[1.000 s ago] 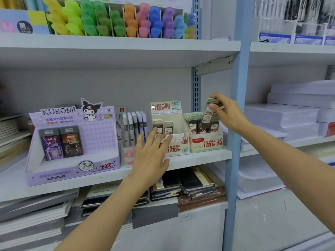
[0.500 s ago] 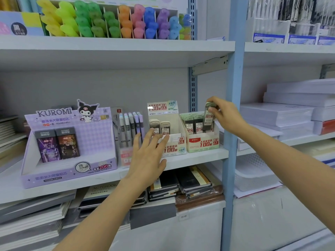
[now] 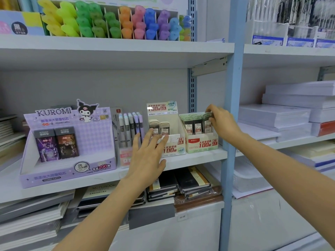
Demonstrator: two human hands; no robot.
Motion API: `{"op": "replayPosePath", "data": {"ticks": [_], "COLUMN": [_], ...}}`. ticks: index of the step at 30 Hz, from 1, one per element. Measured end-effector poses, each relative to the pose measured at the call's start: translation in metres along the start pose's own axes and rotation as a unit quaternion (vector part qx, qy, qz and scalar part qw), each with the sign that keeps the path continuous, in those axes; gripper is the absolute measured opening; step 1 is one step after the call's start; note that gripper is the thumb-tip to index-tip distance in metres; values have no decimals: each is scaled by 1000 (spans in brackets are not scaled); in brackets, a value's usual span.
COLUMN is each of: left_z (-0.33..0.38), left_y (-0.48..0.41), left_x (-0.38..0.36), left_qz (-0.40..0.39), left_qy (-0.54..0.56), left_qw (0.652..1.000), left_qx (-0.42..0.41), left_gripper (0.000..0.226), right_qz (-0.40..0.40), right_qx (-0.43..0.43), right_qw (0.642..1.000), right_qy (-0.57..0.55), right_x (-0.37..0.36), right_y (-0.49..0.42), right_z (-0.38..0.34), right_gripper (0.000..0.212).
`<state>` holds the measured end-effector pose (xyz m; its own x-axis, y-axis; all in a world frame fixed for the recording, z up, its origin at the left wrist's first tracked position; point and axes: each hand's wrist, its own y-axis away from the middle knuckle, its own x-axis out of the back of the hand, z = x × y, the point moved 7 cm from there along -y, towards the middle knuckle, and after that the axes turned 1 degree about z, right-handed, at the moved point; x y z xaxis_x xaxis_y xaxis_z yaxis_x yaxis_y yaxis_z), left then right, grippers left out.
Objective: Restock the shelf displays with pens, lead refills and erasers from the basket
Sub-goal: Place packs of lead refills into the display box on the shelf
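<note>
The right hand (image 3: 222, 122) reaches to the middle shelf and pinches the pale green cap of a dark rectangular lead refill case (image 3: 207, 124) between thumb and fingertips; the case stands upright at the right end of the front row in the cream cardboard display box printed with red "100" and "0.7" (image 3: 201, 142), its lower part already down among its neighbours. The left hand (image 3: 147, 158) is spread wide, palm toward the shelf and fingers fanned, empty, with its fingertips up against the front of the white cardboard display box marked "2B 0.5" (image 3: 173, 147), which sits just left of the one under the right hand. Two cream-capped refill cases (image 3: 159, 126) stand in it just above those fingers. Left of the left hand stand a row of slim pastel lead tubes (image 3: 129, 129), then a purple Kuromi display carton (image 3: 68, 145). Above both hands, bright highlighter pens (image 3: 112, 20) fill a rack
</note>
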<state>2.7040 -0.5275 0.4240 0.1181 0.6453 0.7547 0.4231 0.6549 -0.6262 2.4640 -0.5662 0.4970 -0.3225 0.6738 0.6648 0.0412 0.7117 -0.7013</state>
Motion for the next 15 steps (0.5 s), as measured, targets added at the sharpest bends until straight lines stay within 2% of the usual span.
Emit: {"op": "replayPosePath", "data": {"ticks": [3, 7, 9, 11, 12, 13, 15], "left_z": [1, 2, 5, 6, 6, 5, 7], "left_y": [0, 2, 11, 28, 41, 56, 89], "left_x": [0, 5, 16, 25, 27, 24, 4], "left_qz": [-1, -1, 49, 127, 162, 175, 147], "left_qy": [8, 24, 50, 87, 110, 137, 191], "left_qw": [1000, 1000, 997, 987, 979, 973, 968], "left_qx": [-3, -8, -19, -38, -48, -58, -70], "left_gripper": [72, 69, 62, 48, 39, 30, 15], "right_qz": [-12, -25, 18, 63, 61, 37, -58], "right_qx": [-13, 12, 38, 99, 128, 146, 152], "right_qw": [999, 998, 999, 992, 988, 985, 977], "right_qy": [36, 57, 11, -35, -57, -84, -138], "right_x": [-4, -8, -1, 6, 4, -4, -32], "right_y": [2, 15, 29, 49, 63, 78, 111], "right_z": [2, -4, -17, -39, -51, -62, -82], "right_gripper": [27, 42, 44, 32, 24, 17, 12]}}
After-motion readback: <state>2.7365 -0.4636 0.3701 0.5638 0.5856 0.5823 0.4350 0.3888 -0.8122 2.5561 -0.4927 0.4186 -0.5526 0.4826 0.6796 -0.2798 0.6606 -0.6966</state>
